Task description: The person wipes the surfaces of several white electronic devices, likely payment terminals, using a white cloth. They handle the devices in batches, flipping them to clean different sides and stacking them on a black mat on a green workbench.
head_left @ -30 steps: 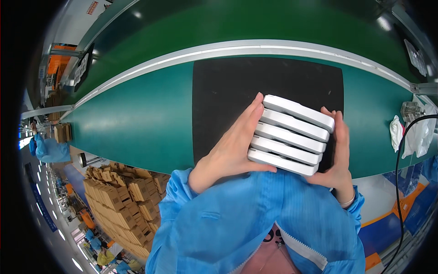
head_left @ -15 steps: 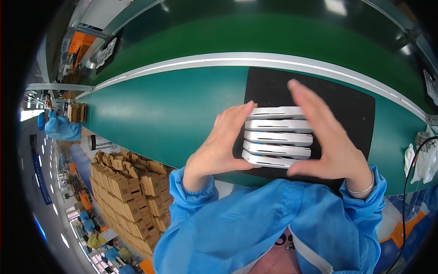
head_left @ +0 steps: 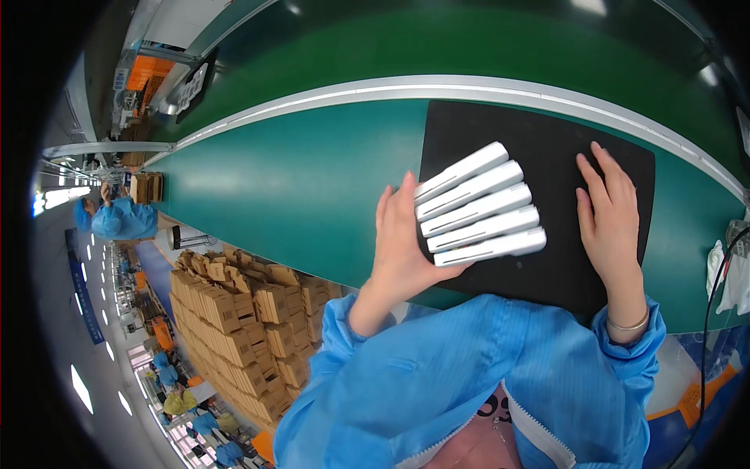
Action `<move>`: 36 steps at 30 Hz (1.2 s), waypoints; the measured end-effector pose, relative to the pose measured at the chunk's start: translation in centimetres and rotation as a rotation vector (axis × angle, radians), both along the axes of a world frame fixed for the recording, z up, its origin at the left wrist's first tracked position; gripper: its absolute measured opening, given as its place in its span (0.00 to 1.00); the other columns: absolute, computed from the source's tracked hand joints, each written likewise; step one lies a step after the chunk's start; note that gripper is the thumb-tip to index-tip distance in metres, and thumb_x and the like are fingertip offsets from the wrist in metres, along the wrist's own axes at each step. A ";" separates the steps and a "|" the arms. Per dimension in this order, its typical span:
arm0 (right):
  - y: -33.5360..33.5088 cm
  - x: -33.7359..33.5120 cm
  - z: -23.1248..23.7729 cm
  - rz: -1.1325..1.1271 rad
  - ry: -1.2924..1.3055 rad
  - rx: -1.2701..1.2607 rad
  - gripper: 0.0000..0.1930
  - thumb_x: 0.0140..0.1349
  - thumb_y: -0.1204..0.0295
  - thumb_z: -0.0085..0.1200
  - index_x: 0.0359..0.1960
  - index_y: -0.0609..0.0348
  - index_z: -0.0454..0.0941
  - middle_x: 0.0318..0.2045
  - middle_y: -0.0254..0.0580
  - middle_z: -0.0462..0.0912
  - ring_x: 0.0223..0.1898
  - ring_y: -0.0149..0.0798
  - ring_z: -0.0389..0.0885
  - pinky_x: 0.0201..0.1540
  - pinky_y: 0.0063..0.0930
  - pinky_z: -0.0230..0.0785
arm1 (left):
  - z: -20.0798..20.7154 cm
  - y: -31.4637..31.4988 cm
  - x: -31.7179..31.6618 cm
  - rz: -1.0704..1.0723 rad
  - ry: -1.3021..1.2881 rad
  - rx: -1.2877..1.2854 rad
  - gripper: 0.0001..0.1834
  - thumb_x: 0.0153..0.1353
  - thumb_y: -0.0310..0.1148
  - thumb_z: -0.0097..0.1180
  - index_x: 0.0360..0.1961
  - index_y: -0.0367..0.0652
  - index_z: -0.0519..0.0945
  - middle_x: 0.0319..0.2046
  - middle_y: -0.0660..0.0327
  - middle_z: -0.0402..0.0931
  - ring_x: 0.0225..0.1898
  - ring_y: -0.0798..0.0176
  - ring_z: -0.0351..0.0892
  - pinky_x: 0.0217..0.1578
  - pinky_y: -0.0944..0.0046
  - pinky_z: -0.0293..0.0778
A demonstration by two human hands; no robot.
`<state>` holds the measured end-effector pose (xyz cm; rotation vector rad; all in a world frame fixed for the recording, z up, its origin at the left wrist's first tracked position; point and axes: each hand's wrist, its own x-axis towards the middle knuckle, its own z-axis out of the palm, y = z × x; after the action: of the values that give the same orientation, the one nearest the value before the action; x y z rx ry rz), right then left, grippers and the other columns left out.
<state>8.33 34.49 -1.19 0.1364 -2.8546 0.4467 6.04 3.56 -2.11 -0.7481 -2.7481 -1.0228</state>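
My left hand (head_left: 400, 252) is closed around the left ends of several flat white plastic devices (head_left: 483, 209), seen edge-on as a fanned stack. Their free ends point up and to the right, above a black mat (head_left: 543, 133). I can make out narrow slots along their sides, but not exactly what kind of device they are. Away from the stack, my right hand (head_left: 612, 219) is open over the right part of the mat, fingers spread and holding nothing.
The mat lies on a green bench (head_left: 312, 180) with a pale metal rail (head_left: 375, 88) along its far side. Stacked brown cartons (head_left: 234, 336) stand left of me. At right are clear plastic bags (head_left: 734, 273) and a black cable (head_left: 705, 336). A person in blue (head_left: 121, 219) is far left.
My right hand has let go of the white devices and moved right, its fingers opening. The stack, held by my left hand alone, has tilted, its right ends now higher.
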 end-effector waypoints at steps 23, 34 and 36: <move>-0.4 8.4 1.9 0.099 -0.158 -0.191 0.66 0.38 0.51 0.78 0.74 0.73 0.51 0.72 0.69 0.56 0.74 0.63 0.55 0.73 0.56 0.49 | 4.1 4.0 -4.8 -0.516 -0.217 -0.174 0.76 0.32 0.54 0.84 0.78 0.40 0.49 0.75 0.39 0.48 0.74 0.34 0.52 0.73 0.41 0.50; -0.1 7.3 3.1 0.133 -0.134 -0.127 0.69 0.38 0.38 0.74 0.75 0.71 0.51 0.73 0.68 0.56 0.77 0.64 0.48 0.77 0.62 0.36 | 7.0 4.8 -5.6 -0.602 -0.095 -0.420 0.79 0.29 0.58 0.83 0.79 0.47 0.46 0.78 0.42 0.40 0.79 0.38 0.41 0.74 0.29 0.36; -1.4 6.6 2.1 0.159 -0.134 -0.077 0.67 0.39 0.39 0.74 0.74 0.73 0.53 0.71 0.67 0.59 0.75 0.62 0.53 0.77 0.64 0.36 | 6.5 6.3 -6.0 -0.661 -0.049 -0.438 0.79 0.29 0.59 0.82 0.79 0.47 0.47 0.78 0.43 0.43 0.79 0.39 0.44 0.73 0.28 0.36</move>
<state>14.89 33.09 0.87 0.3327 -2.9644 0.6191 0.05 9.85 4.36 -1.7964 -2.8473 -0.4876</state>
